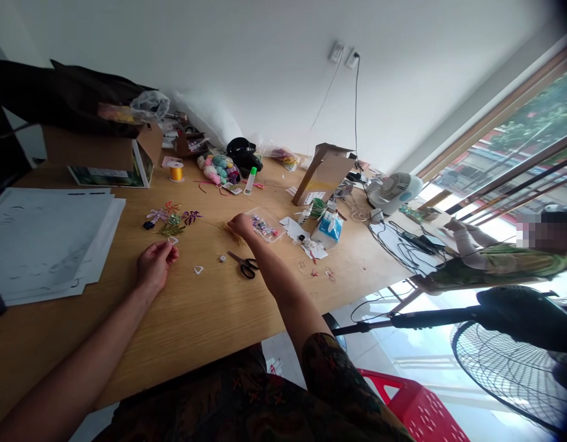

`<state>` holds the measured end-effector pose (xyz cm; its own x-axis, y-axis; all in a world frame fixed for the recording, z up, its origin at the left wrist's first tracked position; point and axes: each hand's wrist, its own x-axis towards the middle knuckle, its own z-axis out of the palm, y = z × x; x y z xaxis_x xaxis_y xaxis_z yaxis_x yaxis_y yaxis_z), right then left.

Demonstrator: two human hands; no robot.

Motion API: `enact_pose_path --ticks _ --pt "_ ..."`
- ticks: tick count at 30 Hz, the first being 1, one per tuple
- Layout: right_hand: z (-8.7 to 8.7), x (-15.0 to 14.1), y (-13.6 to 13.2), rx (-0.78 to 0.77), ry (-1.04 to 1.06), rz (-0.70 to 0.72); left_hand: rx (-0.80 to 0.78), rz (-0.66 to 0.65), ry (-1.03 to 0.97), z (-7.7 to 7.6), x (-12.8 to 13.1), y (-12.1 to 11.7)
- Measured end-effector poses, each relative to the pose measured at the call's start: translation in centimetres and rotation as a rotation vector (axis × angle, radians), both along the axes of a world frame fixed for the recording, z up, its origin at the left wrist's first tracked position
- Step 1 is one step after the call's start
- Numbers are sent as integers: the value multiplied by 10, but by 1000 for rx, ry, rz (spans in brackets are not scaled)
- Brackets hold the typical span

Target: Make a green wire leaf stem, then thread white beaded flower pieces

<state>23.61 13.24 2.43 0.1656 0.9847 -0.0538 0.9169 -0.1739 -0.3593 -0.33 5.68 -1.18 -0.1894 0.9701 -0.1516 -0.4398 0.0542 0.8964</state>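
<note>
My left hand pinches a small white loop, rounded or heart-like, between thumb and fingertips. Just beyond it lies a cluster of purple, green and orange flower-like pieces. A similar white loop rests flat on the table between my hands. My right hand reaches down with bent fingers over a bundle of thin golden-tan strands; what its fingertips grip is hidden. Beneath that forearm are black-handled scissors, with a tiny pale roll near their tips. A clear tray of small beads sits beside my right hand.
White papers cover the table's left. Behind stand a yellow thread spool, colourful yarn balls, a green-capped bottle and a cardboard box. Tissues, cables and a small fan are rightward. Another person's arm rests farther right.
</note>
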Motion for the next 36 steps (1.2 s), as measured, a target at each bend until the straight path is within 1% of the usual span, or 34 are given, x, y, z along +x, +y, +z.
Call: enact_pose_path --ticks 5,9,12,15,19,23,27,30,33,36 --pt "-2 -3 18 -66 38 -57 17 6 19 -4 0 1" --pt "-3 0 29 -137 97 -87 24 14 37 -3 0 0" --pt "-1 5 33 -176 165 -112 18 11 27 -2 1 0" --pt "3 8 32 -168 264 -112 14 8 5 -2 1 0" --pt "5 11 24 -106 449 -71 17 15 9 -2 1 0" --pt "0 9 18 -7 640 -34 21 12 29 -1 2 -1" --pt "-3 5 15 98 783 -30 17 10 24 0 2 -1" --pt "3 3 15 186 884 -45 19 6 36 0 1 -1" --pt "13 1 16 269 968 -67 20 -4 45 0 1 -2" --pt "21 -8 8 316 1077 -69 24 -6 44 1 2 -3"
